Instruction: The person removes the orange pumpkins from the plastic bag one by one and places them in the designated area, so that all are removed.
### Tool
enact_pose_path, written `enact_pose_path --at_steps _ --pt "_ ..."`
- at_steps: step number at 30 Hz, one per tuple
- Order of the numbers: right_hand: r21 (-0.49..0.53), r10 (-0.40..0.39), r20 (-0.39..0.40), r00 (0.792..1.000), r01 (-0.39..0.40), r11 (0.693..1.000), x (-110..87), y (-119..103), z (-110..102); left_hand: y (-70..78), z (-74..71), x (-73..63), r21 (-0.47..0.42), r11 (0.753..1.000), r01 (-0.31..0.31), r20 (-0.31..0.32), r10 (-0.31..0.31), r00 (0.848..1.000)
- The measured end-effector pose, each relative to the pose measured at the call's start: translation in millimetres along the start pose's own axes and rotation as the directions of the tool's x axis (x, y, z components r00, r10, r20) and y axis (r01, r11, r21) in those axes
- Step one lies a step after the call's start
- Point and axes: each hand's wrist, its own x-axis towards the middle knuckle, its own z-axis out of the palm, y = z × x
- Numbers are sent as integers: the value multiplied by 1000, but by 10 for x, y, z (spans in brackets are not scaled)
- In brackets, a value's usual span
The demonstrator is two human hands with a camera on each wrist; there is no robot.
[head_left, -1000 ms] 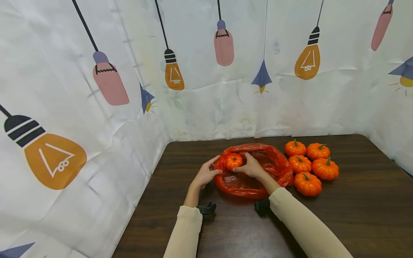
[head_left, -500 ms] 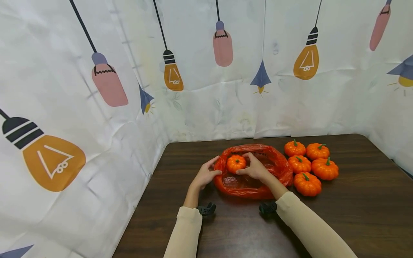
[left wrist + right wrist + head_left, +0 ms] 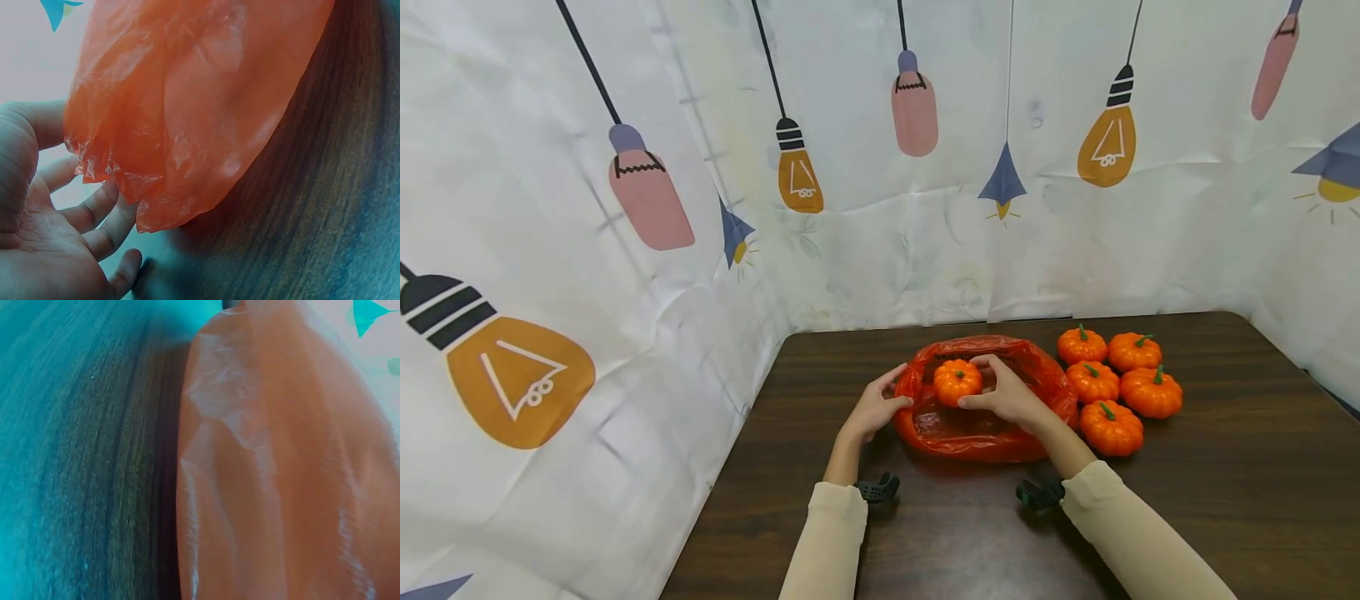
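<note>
A red plastic bag point(image 3: 992, 446) lies on the table with its mouth spread wide; its thin side wall point(image 3: 206, 112) fills much of the left wrist view. At its left rim my left hand point(image 3: 874, 408) holds the plastic between thumb and fingers. My right hand point(image 3: 1009, 393) reaches over the bag's mouth and grips a small orange pumpkin point(image 3: 957, 382) between thumb and fingers. In the right wrist view the bag's outer side point(image 3: 250, 487) hides both that hand and the pumpkin.
Several more small orange pumpkins with green stems, the nearest one point(image 3: 1111, 427) close to the bag, stand in a cluster to its right. The dark wooden table point(image 3: 955, 533) is bounded behind and at the left by a white patterned curtain point(image 3: 880, 267).
My right hand has drawn the pumpkin from the bag's left side toward the middle of its mouth. The left hand stays at the left rim.
</note>
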Motion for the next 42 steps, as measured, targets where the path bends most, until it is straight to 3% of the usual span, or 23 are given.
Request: enact_pose_path --at_steps 25,37,42 --pt "93 -26 10 1000 25 995 -342 -108 -240 -1 3 -1 -29 1000 -4 -9 3 1000" --pt "102 -60 8 998 59 993 -437 -80 -336 7 -40 46 -18 1000 16 46 -15 999" --pt "77 -60 1 998 60 995 -512 -68 -401 3 -24 33 -18 1000 16 23 -15 1000"
